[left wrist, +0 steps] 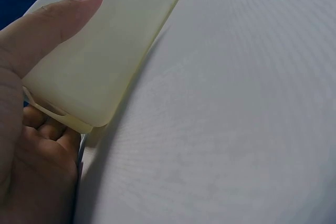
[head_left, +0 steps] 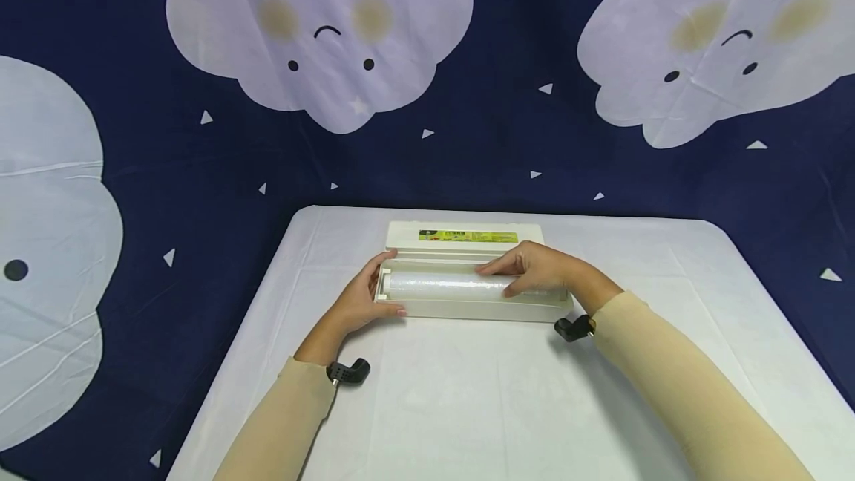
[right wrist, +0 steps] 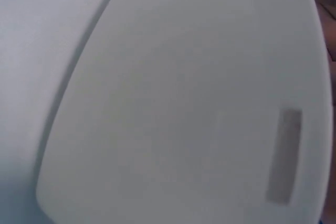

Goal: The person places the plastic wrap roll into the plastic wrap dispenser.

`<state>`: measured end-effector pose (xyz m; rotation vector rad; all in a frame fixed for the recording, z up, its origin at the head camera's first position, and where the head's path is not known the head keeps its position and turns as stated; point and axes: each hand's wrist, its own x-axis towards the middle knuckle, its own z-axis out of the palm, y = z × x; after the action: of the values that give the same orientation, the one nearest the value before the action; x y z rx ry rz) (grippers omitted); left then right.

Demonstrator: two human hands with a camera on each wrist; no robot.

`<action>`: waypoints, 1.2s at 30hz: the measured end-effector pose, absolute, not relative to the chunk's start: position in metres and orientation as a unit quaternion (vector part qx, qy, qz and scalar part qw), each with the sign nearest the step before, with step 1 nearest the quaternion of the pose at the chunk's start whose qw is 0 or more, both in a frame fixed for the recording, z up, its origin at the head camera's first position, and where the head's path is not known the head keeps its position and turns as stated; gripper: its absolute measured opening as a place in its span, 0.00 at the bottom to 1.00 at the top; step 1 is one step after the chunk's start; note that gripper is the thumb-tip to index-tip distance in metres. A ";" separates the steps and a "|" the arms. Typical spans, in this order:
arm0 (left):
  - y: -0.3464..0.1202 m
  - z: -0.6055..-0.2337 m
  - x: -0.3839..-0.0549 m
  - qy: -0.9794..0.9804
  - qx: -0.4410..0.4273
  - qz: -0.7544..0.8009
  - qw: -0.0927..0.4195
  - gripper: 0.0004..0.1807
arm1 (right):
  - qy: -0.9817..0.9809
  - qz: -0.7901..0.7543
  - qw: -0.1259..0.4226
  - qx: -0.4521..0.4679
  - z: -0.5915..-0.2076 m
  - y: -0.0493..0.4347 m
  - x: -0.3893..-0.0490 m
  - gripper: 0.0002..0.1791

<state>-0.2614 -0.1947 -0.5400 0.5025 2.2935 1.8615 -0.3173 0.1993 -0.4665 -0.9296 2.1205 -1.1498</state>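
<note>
A cream cling film dispenser (head_left: 481, 310) stands on the table with its lid (head_left: 467, 249) tipped back. Inside it lies a clear roll of cling film (head_left: 441, 285). My left hand (head_left: 357, 301) grips the dispenser's left end, thumb on the front wall and fingers round the far side. In the left wrist view, the thumb presses the dispenser's front (left wrist: 105, 51). The right hand (head_left: 544, 269) reaches in from above and holds the roll toward its right part, thumb near, index finger far. The right wrist view is mostly filled by the dispenser's front wall (right wrist: 173, 98), which has a slot.
A white cloth covers the table (head_left: 454, 392). Behind it hangs a dark blue curtain (head_left: 508, 147) with cloud prints. A yellow-green label (head_left: 467, 236) is on the lid. Black wrist cameras sit below both hands.
</note>
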 end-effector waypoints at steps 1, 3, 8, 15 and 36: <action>-0.195 -0.540 -0.261 0.765 0.166 0.618 0.072 0.65 | 0.793 -0.424 0.269 -0.346 -0.466 0.200 -0.317 0.33; -0.195 -0.540 -0.261 0.767 0.165 0.616 0.070 0.65 | 0.801 -0.417 0.259 -0.343 -0.465 0.202 -0.315 0.32; -0.197 -0.541 -0.261 0.770 0.165 0.613 0.068 0.65 | 0.808 -0.417 0.244 -0.338 -0.462 0.207 -0.311 0.30; -0.197 -0.542 -0.260 0.774 0.159 0.609 0.069 0.65 | 0.795 -0.447 0.219 -0.347 -0.464 0.221 -0.304 0.28; -0.195 -0.541 -0.260 0.767 0.158 0.618 0.070 0.65 | 0.780 -0.571 0.031 -0.254 -0.464 0.263 -0.278 0.25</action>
<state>-0.2599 -0.1948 -0.5412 0.4760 2.3075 1.8608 -0.2780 0.2626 -0.4636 -0.7835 2.4025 -1.7606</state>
